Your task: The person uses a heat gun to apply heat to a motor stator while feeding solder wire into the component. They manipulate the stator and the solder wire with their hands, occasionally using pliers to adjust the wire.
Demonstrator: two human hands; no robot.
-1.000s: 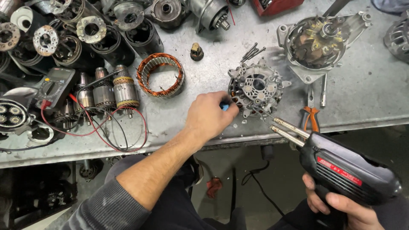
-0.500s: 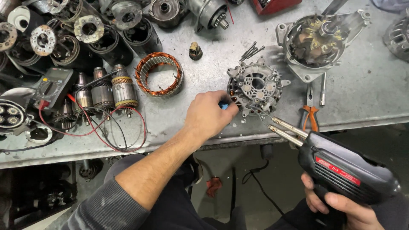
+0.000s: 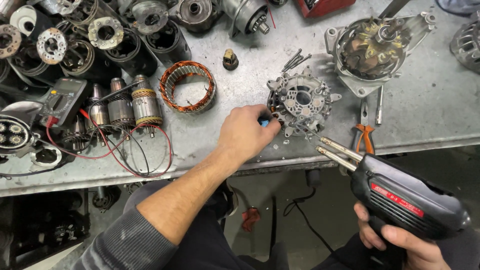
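Observation:
My left hand [image 3: 246, 134] rests on the grey metal bench, fingers pinched on a small blue-handled tool [image 3: 263, 121] held against the left side of a round grey alternator end plate [image 3: 301, 102]. My right hand [image 3: 405, 241] grips a black soldering gun [image 3: 400, 195] low at the right; its two metal prongs point up-left, with the tip just below the end plate's lower right edge. A copper-wound stator ring [image 3: 189, 86] lies left of my left hand.
An open alternator housing with rotor [image 3: 375, 47] stands at the back right. Orange-handled pliers [image 3: 363, 132] and loose bolts [image 3: 295, 60] lie near the plate. Armatures [image 3: 145, 106], a multimeter [image 3: 61, 101] with red leads and several motor parts crowd the left. The bench edge [image 3: 150, 177] runs along the front.
The soldering gun has crept slightly up toward the end plate. My left hand stays pinched at the plate's left side.

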